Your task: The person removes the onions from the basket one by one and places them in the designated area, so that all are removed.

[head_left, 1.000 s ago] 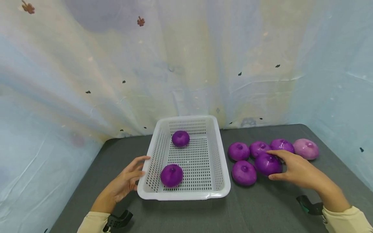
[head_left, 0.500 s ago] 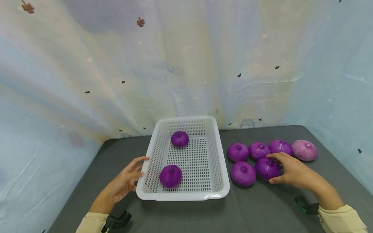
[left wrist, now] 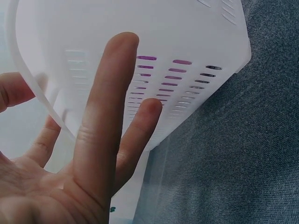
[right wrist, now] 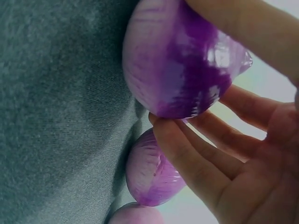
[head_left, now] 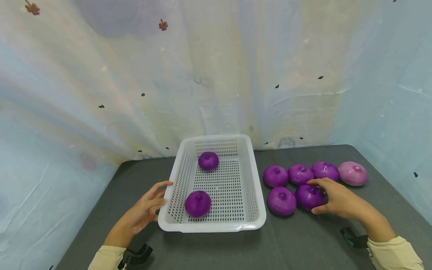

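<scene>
Right hand — thumb and fingers clamped around a glossy purple onion. Left hand — fingers spread apart, touching the white perforated basket at its left side.

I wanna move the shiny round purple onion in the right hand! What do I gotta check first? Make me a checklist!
1. Right hand holding the shiny round purple onion: ok, thumb and fingers are on opposite sides.
2. Onion lifted off the grey cloth-covered table: cannot tell.
3. Space around it: not ok, a matte round purple onion sits close on its left.
4. Room in the white rectangular plastic basket: ok, bare floor shows on its right side.
5. Left hand steadying the basket: cannot tell; fingertips are at its left rim, but how firmly doesn't show.
</scene>
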Available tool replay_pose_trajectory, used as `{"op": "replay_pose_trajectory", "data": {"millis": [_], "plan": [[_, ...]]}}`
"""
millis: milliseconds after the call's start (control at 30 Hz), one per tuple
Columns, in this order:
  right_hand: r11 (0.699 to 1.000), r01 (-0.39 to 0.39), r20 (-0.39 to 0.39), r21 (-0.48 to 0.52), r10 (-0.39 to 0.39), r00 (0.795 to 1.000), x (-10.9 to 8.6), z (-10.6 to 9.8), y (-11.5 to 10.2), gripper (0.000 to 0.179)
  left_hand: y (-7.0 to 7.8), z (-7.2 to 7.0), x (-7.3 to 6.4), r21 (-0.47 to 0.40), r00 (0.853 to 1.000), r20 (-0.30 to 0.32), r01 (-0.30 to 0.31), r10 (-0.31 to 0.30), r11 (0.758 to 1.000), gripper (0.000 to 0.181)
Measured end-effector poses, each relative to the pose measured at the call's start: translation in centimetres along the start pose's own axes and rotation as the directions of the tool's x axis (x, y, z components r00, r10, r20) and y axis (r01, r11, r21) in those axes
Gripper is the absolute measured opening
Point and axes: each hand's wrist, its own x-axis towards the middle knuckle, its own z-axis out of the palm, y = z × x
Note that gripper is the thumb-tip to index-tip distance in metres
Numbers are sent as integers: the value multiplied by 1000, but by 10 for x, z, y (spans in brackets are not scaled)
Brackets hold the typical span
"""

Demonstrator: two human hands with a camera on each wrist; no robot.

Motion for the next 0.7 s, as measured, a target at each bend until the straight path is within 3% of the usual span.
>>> {"op": "replay_pose_trajectory", "data": {"millis": [700], "plan": [[999,26,-26,-20,-26,999,-3,-6,-2,85,-1,-4,0,-14,999,33,-10,10,1000,56]]}}
